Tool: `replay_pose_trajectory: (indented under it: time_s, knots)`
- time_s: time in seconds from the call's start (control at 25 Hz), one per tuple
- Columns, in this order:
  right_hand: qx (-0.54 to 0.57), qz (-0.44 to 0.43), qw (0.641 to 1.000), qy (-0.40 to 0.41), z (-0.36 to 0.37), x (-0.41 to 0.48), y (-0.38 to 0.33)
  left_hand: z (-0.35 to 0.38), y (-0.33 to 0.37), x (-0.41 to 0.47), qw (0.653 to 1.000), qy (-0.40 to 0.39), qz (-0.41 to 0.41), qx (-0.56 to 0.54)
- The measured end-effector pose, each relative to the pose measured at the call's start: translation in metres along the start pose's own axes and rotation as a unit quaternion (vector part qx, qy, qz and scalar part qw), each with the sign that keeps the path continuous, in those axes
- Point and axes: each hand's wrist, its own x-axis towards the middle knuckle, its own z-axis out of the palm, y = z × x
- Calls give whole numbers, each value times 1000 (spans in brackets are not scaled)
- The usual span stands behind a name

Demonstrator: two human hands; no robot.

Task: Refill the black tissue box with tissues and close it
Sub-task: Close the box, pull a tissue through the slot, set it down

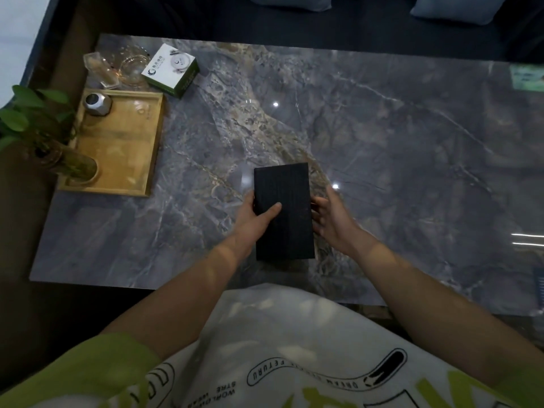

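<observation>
The black tissue box [287, 195] lies flat on the grey marble table [382, 128], near its front edge, long side pointing away from me. A plain ribbed black face is up; no opening or tissues show. My left hand [256, 217] grips the box's left edge, thumb resting on top. My right hand [328, 217] is at the right edge, fingers spread and touching or almost touching the side.
A wooden tray [123, 148] at the left holds a metal canister [97, 103] and a glass vase with a green plant [32, 119]. Behind it stand glass dishes [129, 66] and a white-and-green carton [170, 70]. A dark sofa with cushions runs along the far side.
</observation>
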Motion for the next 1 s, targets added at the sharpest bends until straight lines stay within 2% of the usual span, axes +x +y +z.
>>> replay_pose_trajectory:
  time_s: [0.16, 1.0]
  knots:
    - [4, -3, 1000, -9, 1, -3, 1, 2, -4, 0, 999, 15, 20, 28]
    - [1, -6, 1000, 25, 4, 0, 3, 0, -8, 1, 998, 22, -37, 43]
